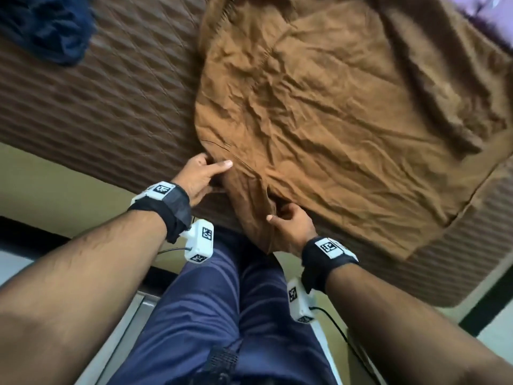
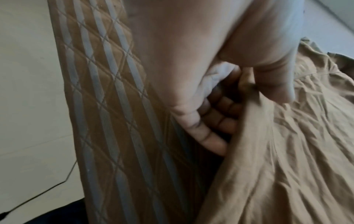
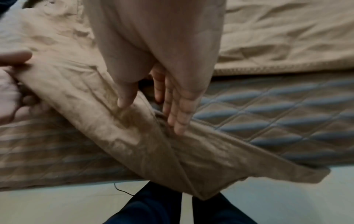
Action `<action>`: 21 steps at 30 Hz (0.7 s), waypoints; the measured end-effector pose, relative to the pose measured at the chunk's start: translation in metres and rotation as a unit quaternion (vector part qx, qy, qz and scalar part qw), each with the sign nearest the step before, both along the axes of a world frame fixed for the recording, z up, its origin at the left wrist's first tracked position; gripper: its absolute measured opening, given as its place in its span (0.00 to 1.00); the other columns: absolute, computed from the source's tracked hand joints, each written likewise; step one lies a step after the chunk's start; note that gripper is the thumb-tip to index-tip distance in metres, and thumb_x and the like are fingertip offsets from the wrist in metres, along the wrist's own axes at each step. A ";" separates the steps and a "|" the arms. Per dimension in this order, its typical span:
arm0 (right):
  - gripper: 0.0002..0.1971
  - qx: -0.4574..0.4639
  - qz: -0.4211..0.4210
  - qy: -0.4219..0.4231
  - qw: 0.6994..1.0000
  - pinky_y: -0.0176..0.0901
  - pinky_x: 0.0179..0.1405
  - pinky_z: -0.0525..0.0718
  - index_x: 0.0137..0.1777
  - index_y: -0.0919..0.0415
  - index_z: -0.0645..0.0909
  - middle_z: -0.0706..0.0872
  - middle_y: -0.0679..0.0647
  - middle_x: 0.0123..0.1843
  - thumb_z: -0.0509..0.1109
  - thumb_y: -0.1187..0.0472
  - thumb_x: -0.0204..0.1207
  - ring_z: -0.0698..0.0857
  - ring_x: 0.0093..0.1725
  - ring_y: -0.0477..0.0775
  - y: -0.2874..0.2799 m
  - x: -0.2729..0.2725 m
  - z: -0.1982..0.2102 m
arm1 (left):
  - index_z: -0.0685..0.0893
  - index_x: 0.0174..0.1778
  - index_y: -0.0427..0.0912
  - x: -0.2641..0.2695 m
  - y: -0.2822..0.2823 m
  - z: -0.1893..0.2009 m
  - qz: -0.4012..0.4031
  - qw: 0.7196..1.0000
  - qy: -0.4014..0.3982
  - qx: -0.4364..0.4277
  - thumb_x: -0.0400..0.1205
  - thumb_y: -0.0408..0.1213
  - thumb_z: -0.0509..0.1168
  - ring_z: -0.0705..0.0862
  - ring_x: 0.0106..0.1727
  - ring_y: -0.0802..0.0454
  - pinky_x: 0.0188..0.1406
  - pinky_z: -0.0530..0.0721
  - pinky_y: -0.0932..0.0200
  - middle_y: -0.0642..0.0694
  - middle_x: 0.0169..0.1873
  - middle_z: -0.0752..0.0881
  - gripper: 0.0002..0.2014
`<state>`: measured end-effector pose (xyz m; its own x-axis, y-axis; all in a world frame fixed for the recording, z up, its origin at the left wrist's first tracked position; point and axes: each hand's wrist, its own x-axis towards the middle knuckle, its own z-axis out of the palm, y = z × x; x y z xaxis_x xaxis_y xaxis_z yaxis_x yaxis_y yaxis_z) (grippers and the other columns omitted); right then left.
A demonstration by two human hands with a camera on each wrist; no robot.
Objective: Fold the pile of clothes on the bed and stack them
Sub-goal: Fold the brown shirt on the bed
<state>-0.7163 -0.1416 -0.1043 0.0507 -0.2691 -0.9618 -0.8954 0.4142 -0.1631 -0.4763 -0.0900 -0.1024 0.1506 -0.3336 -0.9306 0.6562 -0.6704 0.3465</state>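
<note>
A crumpled brown shirt [image 1: 333,107] lies spread on the quilted bed [image 1: 111,93], and one sleeve [image 1: 255,218] hangs over the near edge. My left hand [image 1: 211,173] grips the shirt at the sleeve's top, thumb on the cloth and fingers curled beneath; the left wrist view shows this hand [image 2: 252,122] on the shirt [image 2: 287,166]. My right hand [image 1: 286,218] pinches the sleeve lower down. In the right wrist view the right hand [image 3: 151,116] has its thumb on the sleeve [image 3: 107,121] and its fingers behind the fold. The left hand [image 3: 11,91] holds the sleeve's far end.
A dark blue garment [image 1: 52,29] lies bunched at the bed's far left. The bed's edge [image 1: 138,173] runs diagonally in front of me. My legs in blue trousers [image 1: 222,315] stand against it, on a pale floor [image 1: 41,184]. Something purple [image 1: 483,9] shows at the far right corner.
</note>
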 end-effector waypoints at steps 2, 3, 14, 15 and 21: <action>0.21 -0.012 0.003 -0.043 0.999 0.54 0.57 0.86 0.53 0.49 0.82 0.88 0.52 0.52 0.81 0.44 0.63 0.87 0.51 0.55 0.012 0.000 -0.004 | 0.82 0.49 0.44 -0.011 0.000 0.005 0.002 1.000 -0.009 -0.008 0.83 0.33 0.69 0.86 0.37 0.49 0.29 0.88 0.55 0.48 0.37 0.90 0.03; 0.19 -0.029 -0.001 -0.067 0.997 0.55 0.55 0.86 0.50 0.48 0.81 0.87 0.52 0.50 0.81 0.44 0.62 0.87 0.50 0.56 0.022 -0.001 -0.007 | 0.82 0.47 0.44 -0.016 0.004 0.007 -0.005 1.000 -0.012 -0.008 0.82 0.33 0.70 0.82 0.30 0.51 0.21 0.82 0.61 0.49 0.33 0.88 0.04; 0.14 0.069 -0.182 -0.228 0.954 0.45 0.39 0.73 0.40 0.58 0.71 0.77 0.52 0.34 0.74 0.73 0.75 0.75 0.36 0.49 0.091 0.008 0.014 | 0.87 0.51 0.42 -0.017 0.033 0.032 -0.051 0.980 -0.165 -0.101 0.64 0.39 0.81 0.89 0.48 0.56 0.51 0.85 0.60 0.53 0.45 0.92 0.20; 0.15 0.100 -0.222 -0.238 0.940 0.45 0.39 0.74 0.44 0.58 0.71 0.79 0.55 0.36 0.72 0.76 0.74 0.77 0.35 0.49 0.095 0.008 0.015 | 0.85 0.55 0.42 -0.017 0.035 0.030 -0.051 0.983 -0.135 -0.112 0.68 0.35 0.80 0.89 0.52 0.54 0.52 0.86 0.58 0.51 0.48 0.92 0.20; 0.15 0.252 -0.250 -0.241 0.903 0.54 0.65 0.83 0.60 0.61 0.82 0.90 0.57 0.55 0.71 0.76 0.76 0.88 0.58 0.58 0.130 0.002 0.001 | 0.86 0.55 0.31 0.000 0.074 0.023 -0.281 0.949 -0.133 -0.049 0.77 0.31 0.75 0.88 0.47 0.49 0.44 0.89 0.58 0.37 0.48 0.90 0.13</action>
